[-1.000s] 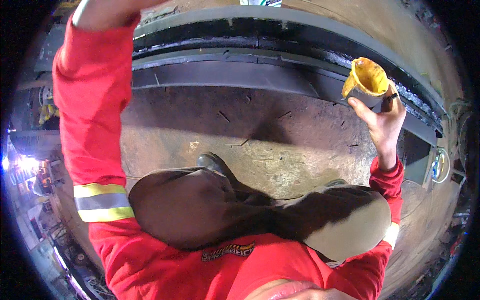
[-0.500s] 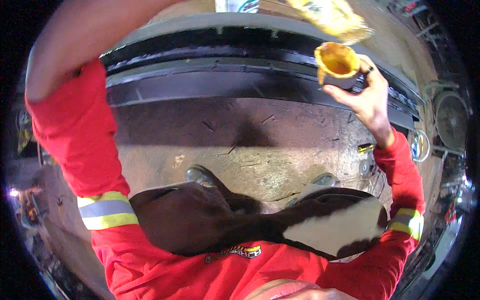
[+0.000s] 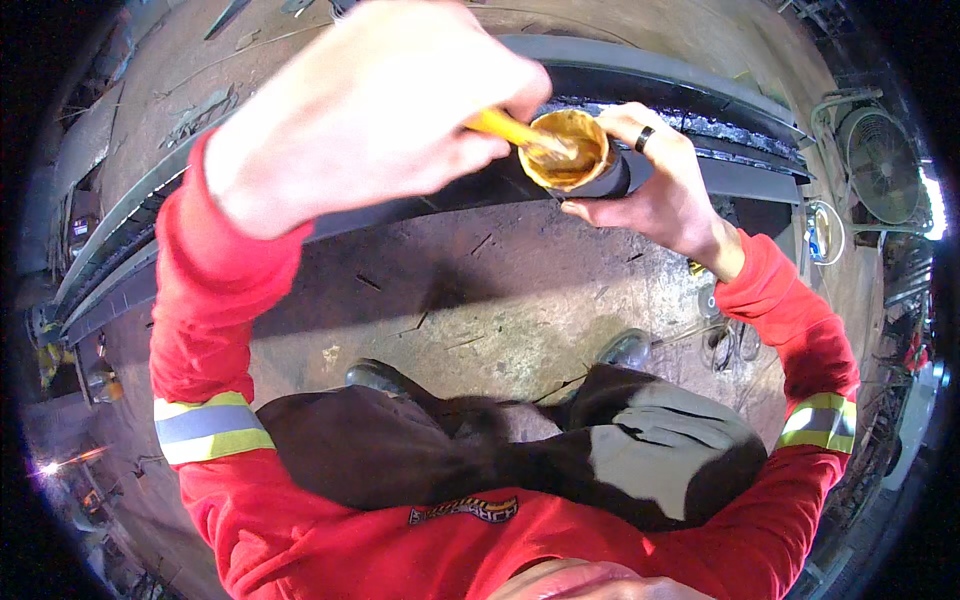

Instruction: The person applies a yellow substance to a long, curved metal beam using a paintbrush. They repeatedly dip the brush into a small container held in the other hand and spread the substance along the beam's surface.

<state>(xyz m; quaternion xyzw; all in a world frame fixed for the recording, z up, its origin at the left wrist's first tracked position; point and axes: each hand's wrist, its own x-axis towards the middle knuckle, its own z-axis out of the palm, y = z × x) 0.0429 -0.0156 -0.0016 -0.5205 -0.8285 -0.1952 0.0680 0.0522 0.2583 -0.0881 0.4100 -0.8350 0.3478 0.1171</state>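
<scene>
Gripping a yellow-handled brush (image 3: 505,127), the person's left hand (image 3: 400,115) is closed around the handle above and left of a cup (image 3: 592,178). The brush's bristle end lies inside the mouth of the cup, whose rim and inner wall are coated yellow and whose outer side is dark. The right hand (image 3: 665,190), a dark ring (image 3: 645,139) on one finger, grasps the cup from its right, thumb below, and tilts its mouth toward the person. Behind both hands runs a long dark beam (image 3: 735,178); a round fan (image 3: 880,165) stands at the far right.
</scene>
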